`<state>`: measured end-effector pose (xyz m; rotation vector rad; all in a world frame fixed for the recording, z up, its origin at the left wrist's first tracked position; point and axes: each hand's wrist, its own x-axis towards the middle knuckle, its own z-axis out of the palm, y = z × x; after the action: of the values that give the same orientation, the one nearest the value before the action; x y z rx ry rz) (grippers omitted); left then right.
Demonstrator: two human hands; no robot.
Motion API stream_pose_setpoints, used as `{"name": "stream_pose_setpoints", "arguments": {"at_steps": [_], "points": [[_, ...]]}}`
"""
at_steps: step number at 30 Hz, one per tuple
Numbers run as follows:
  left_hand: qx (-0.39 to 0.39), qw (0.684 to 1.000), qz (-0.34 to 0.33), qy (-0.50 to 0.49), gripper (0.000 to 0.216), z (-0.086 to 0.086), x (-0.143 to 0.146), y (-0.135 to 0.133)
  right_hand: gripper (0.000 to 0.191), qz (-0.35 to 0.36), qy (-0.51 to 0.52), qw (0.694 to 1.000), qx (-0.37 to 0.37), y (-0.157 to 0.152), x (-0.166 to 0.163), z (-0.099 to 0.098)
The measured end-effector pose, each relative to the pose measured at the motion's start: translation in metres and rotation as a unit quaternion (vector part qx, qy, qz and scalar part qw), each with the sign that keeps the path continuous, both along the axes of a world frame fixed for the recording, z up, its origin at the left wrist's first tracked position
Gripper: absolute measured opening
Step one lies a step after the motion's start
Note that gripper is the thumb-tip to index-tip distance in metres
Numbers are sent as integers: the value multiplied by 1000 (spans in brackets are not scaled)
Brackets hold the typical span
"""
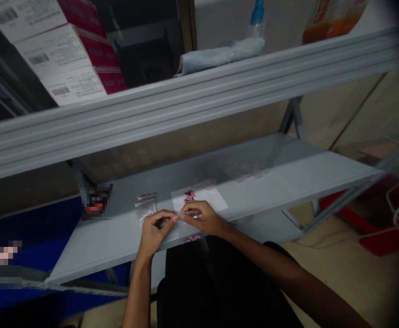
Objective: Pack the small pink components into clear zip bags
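My left hand (156,229) and my right hand (201,217) meet over the front edge of a grey work shelf (288,182). Both pinch a small clear plastic bag (186,212) between thumb and fingers. A small pink item (195,237) hangs just below my right hand; I cannot tell whether it lies inside the bag. A pink and dark trinket (189,196) lies on a clear bag (213,198) just behind my right hand. More small clear bags (145,202) lie behind my left hand.
An upper grey shelf rail (192,102) crosses overhead, carrying white and red boxes (66,50), a folded grey cloth (220,54), a spray bottle (257,18) and an orange pack (332,18). Crumpled clear plastic (245,171) lies further back. A red object (373,228) and white cords sit on the floor right.
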<state>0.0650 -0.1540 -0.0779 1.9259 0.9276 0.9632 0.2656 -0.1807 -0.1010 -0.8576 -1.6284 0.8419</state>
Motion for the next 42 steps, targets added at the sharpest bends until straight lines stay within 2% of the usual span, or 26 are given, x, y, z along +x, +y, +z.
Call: {"name": "stream_pose_setpoints", "arguments": {"at_steps": [7,11,13,19,24,28,31,37,42], "points": [[5,1000,22,19,15,-1,4,1,17,6,25,1000,-2,-2,-1,0],[6,998,54,8,18,-1,3,2,17,-45,38,998,-29,0,-2,1],[2,999,52,7,19,0,3,2,17,-58,42,997,-26,0,-1,1],[-2,1000,31,5,17,-1,6,3,17,-37,9,999,-7,-3,0,2],[-10,998,63,-3,19,0,4,3,21,-47,68,996,-43,1,-1,-2],[-10,999,41,7,20,1,4,2,26,-37,82,995,-39,2,0,-3],[-7,999,29,26,19,0,3,2,24,-41,49,998,-20,1,-2,-2],[-4,997,75,-5,21,0,1,2,20,-65,63,995,-35,1,-4,-4],[-12,999,47,11,21,3,3,0,16,-57,46,997,-12,0,-3,0]]}}
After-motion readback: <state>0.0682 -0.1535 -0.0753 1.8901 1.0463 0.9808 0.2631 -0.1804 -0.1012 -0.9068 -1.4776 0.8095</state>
